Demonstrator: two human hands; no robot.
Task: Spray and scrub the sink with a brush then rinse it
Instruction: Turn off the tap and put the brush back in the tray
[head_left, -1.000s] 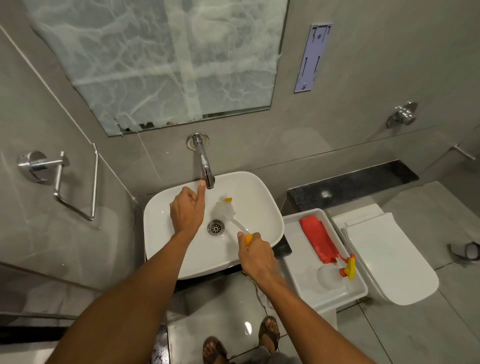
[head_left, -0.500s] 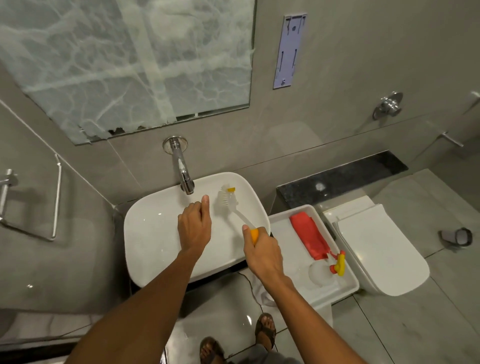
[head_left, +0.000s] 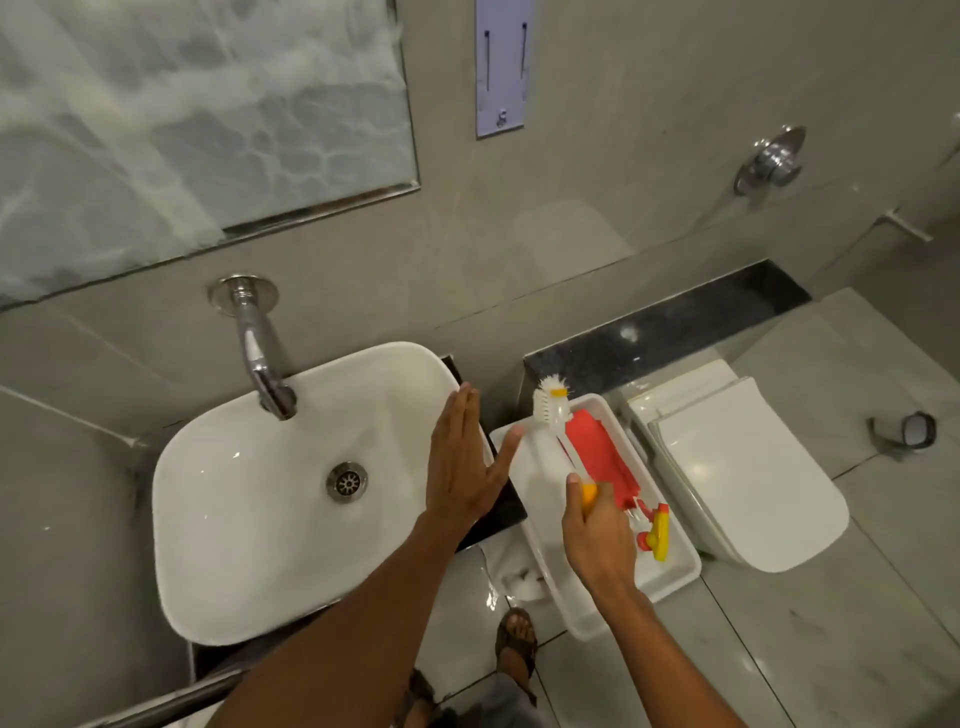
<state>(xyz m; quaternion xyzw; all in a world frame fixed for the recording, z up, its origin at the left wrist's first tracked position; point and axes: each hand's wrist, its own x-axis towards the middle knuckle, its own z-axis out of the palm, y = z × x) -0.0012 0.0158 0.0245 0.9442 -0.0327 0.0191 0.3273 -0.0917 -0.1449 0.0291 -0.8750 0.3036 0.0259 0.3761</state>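
Grey tiled walls (head_left: 597, 156) with frosted window (head_left: 197, 114) and chrome wall valve (head_left: 771, 158); glossy grey floor (head_left: 831, 649); white toilet (head_left: 737, 467) below black ledge (head_left: 675, 322).

My right hand (head_left: 597, 540) grips the brush (head_left: 558, 431) above the white tray (head_left: 675, 571); my left hand (head_left: 462, 467), flat with fingers spread, hovers over the sink (head_left: 234, 519) rim.

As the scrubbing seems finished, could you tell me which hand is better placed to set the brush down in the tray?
Right hand: it already holds the brush over the white tray; the left hand is open, empty.
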